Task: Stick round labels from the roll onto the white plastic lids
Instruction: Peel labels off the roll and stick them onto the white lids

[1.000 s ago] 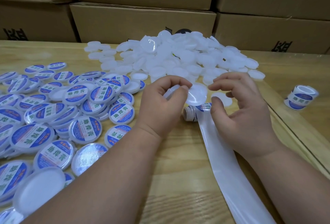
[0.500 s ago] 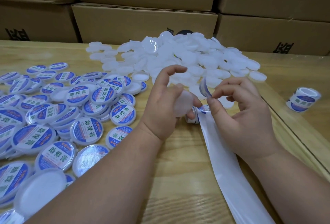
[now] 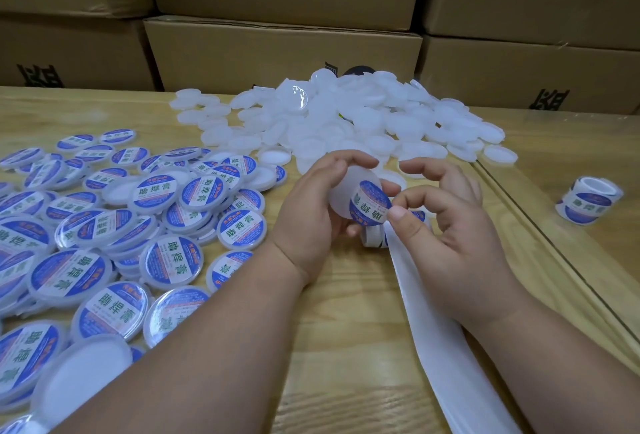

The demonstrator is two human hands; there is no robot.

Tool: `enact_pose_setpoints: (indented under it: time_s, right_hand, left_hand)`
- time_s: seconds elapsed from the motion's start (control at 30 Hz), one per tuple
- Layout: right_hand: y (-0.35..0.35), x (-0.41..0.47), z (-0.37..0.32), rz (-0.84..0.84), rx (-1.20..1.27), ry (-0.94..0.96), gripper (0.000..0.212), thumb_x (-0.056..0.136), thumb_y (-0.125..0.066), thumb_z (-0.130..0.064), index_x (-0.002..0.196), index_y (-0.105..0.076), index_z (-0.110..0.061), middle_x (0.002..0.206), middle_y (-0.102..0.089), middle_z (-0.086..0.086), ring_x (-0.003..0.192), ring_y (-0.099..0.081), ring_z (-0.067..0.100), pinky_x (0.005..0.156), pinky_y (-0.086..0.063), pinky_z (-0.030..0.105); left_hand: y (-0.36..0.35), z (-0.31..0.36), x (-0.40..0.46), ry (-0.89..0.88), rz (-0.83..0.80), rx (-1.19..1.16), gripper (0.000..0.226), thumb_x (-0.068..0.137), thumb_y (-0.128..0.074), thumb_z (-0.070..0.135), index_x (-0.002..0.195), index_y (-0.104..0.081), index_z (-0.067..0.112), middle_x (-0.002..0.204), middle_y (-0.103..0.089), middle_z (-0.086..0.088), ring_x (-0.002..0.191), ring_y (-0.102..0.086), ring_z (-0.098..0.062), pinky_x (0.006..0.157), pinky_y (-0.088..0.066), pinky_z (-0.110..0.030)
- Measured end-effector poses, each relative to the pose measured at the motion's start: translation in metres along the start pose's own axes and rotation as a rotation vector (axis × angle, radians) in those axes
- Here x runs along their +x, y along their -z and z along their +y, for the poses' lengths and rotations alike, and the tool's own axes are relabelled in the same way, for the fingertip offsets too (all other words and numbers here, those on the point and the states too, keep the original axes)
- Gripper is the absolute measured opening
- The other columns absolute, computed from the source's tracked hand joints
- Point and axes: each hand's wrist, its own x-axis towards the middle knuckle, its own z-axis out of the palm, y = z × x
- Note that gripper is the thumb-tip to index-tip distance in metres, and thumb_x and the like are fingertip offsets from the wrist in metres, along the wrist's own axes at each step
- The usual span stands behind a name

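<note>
A person's left hand (image 3: 311, 205) grips a white plastic lid (image 3: 341, 196) above a wooden desk (image 3: 346, 347), fingers curled round its rim and the lid tilted on edge. The right hand (image 3: 446, 226) pinches a round blue-and-white label (image 3: 370, 203) between thumb and forefinger, holding it against the lid's face; whether the label is pressed fully flat cannot be told. Just below the hands lies the label roll (image 3: 375, 238), partly hidden, with its bare white backing strip (image 3: 436, 336) trailing across the desk toward the near edge, under the right forearm.

To the left, a spread of labelled lids (image 3: 166, 260) covers the desk, overlapping one another, a few turned with the plain white side up. Beyond the hands a heap of unlabelled lids (image 3: 346, 118) rises against a wall of stacked cardboard boxes (image 3: 277, 49) printed with black characters. A second roll of labels (image 3: 588, 203) lies well apart at the right, beyond a seam in the desk surface.
</note>
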Motion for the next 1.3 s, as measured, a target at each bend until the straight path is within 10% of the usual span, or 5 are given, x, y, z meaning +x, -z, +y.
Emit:
enact_pose_setpoints:
  time_s: [1.3]
  right_hand:
    - [-0.0033,0.0031,0.0092,0.139,-0.106,-0.113,0.013,0.084,-0.068,-0.033,0.073,-0.072,-0.036,0.120,-0.057,-0.026,0.125,-0.038,0.001,0.106,-0.030,0.024]
  left_hand:
    - [-0.0035,-0.0019,-0.0035,0.038,-0.112,0.109,0.024,0.087,-0.052,0.016,0.094,-0.072,0.026,0.096,-0.075,-0.008,0.080,-0.068,-0.022,0.065,-0.053,-0.024]
